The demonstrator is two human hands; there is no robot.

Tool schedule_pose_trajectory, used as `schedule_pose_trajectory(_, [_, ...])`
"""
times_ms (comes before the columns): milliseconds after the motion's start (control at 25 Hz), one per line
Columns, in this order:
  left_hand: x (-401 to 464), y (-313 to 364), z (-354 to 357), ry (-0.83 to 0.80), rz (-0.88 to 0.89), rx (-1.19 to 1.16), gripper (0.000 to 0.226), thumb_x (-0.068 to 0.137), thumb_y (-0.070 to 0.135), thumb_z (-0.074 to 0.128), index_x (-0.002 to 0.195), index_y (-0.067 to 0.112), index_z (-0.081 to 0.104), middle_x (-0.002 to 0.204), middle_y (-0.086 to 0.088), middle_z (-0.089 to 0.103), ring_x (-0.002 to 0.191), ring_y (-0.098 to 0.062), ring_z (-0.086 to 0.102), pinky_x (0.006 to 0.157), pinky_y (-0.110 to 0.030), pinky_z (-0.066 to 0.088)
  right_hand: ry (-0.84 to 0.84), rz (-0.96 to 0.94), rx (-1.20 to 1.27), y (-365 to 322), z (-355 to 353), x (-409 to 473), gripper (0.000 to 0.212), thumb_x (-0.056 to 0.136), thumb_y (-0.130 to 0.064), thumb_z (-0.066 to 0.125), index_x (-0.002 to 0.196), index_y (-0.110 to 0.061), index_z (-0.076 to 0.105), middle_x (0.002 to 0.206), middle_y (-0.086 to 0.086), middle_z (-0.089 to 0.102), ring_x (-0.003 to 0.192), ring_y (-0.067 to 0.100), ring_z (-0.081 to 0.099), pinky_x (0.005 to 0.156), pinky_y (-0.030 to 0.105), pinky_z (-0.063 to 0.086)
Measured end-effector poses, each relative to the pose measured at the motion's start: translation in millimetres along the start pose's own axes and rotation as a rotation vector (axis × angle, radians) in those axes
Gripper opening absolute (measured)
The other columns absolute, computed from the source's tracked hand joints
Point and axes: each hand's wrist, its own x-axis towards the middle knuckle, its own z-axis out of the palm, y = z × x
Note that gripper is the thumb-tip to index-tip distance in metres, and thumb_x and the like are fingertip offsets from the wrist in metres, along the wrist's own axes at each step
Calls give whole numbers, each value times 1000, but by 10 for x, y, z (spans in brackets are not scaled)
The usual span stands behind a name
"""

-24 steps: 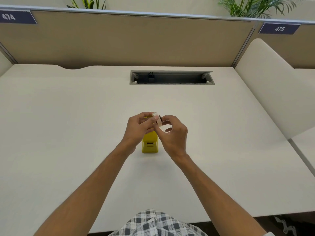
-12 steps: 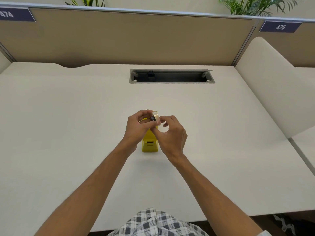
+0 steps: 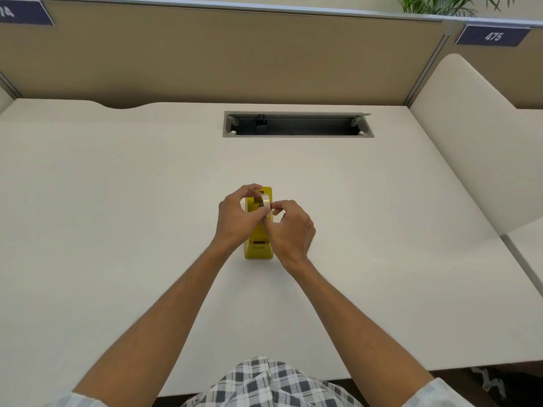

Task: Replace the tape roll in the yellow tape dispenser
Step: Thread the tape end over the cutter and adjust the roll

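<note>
The left hand (image 3: 235,215) and the right hand (image 3: 289,227) meet over the middle of the tabletop (image 3: 117,201), both pinching a small pale tape roll (image 3: 266,202) between thumb and fingertips. The roll stands on edge, held just above the open cradle of the yellow tape dispenser (image 3: 258,248), with a dark core piece showing on its left side. Whether the roll already touches the cradle walls I cannot tell, as the fingers cover that spot.

The dispenser stands upright on the tabletop beneath the hands, its long axis running near to far, one end toward the person and its far end peeking out past the left hand's fingers.

By my judgement the step in hand is seating the roll: it seems fitted on its core and about to go down. The next move calls for lining the core's ends up with the slots on either side of the cradle and lowering it straight.

Farther off, a cable tray (image 3: 296,124) is sunk into the tabletop before the partition (image 3: 205,54).
</note>
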Motion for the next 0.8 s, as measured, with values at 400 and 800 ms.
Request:
schedule_pose_trajectory(400, [103, 1, -39, 0, 53, 73, 29, 76, 15, 72, 103, 24, 69, 106, 10, 66, 94, 14, 55, 71, 4, 36, 37, 14, -29, -40, 109, 79, 14, 76, -41, 71, 80, -28, 67, 77, -11, 64, 71, 11, 59, 55, 25, 38])
schedule_pose_trajectory(800, [122, -33, -52, -21, 31, 46, 39, 75, 12, 71, 111, 27, 67, 105, 16, 66, 91, 24, 53, 69, 4, 37, 58, -82, -134, -29, 213, 107, 10, 73, -30, 70, 79, -22, 69, 73, -6, 67, 70, 18, 56, 62, 32, 40])
